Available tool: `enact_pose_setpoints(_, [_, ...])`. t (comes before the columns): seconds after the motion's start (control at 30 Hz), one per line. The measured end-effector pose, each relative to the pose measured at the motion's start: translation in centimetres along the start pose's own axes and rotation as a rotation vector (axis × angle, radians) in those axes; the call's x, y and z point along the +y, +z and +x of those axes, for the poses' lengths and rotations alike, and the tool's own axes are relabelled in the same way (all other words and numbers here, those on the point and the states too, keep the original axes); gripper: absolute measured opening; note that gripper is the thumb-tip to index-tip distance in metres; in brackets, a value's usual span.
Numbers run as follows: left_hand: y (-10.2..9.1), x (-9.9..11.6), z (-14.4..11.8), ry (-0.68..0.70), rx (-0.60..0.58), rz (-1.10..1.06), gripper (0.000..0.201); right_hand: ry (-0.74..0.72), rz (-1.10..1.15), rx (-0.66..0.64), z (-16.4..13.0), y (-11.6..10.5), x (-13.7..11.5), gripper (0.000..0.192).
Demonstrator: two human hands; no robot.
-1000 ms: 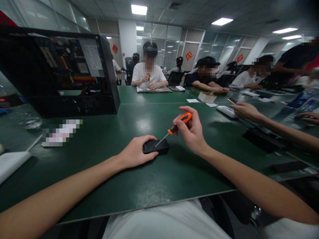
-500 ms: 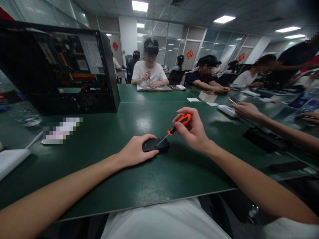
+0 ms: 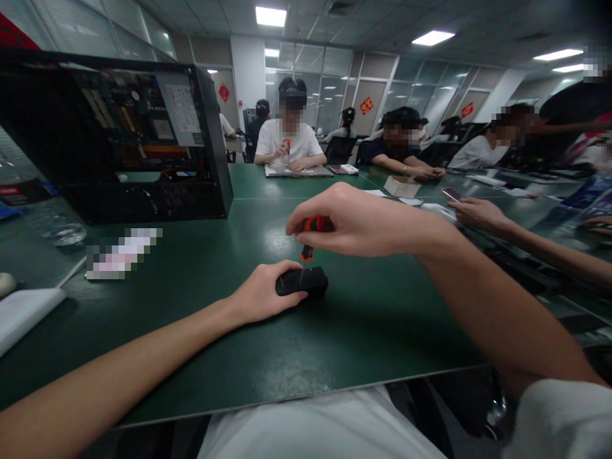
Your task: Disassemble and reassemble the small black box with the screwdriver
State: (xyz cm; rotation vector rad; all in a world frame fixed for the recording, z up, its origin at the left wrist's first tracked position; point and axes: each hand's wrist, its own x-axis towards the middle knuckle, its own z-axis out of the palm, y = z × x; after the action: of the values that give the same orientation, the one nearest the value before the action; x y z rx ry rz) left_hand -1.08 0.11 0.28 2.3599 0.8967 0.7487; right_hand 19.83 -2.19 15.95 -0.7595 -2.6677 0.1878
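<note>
Left hand (image 3: pixel 261 294) presses the black device (image 3: pixel 302 281) flat on the worktop (image 3: pixel 363 331). Right hand (image 3: pixel 356 220), grip closed around the screwdriver (image 3: pixel 310 234), should keep it vertical, tip seated, pressing lightly.

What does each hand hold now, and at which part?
Right hand: orange screwdriver, by its handle. Left hand: small black device, pressed at its left end.

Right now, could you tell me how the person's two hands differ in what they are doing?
The left hand lies low on the table, pressed against the black device; the right hand is raised above it. The left hand holds no tool; the right hand grips an orange-handled screwdriver, about upright, tip on the device. Both are bare.
</note>
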Motion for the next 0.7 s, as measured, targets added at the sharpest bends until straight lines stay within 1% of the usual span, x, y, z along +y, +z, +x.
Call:
enact_pose_setpoints(0.1, [0.02,-0.03,-0.01,-0.005,-0.006,-0.013,0.039,-0.034,-0.021,-0.081,0.8,-0.62,-0.34,0.023])
enact_pose_setpoints(0.2, [0.02,-0.16,-0.09,0.009,-0.001,-0.009,0.041,-0.005,-0.069,-0.151,1.03,-1.02,-0.43,0.011])
enact_pose_setpoints(0.27, [0.01,-0.25,-0.13,0.011,0.003,-0.007,0.041,0.002,-0.074,-0.178,1.04,-1.13,-0.45,0.018])
enact_pose_setpoints(0.43, [-0.03,-0.21,-0.07,-0.007,-0.009,-0.009,0.041,-0.084,-0.094,-0.157,0.77,-1.07,-0.46,0.022])
enact_pose_setpoints(0.53, [-0.11,-0.03,-0.04,0.005,-0.011,-0.02,0.04,-0.06,-0.112,-0.145,0.74,-0.9,-0.33,0.013])
enact_pose_setpoints(0.6, [-0.15,0.04,-0.05,0.011,-0.008,-0.015,0.039,-0.047,-0.095,-0.137,0.82,-0.82,-0.28,0.015])
enact_pose_setpoints(0.7, [-0.15,-0.02,-0.06,0.005,-0.005,0.002,0.039,-0.094,-0.084,-0.145,0.86,-0.85,-0.35,0.018])
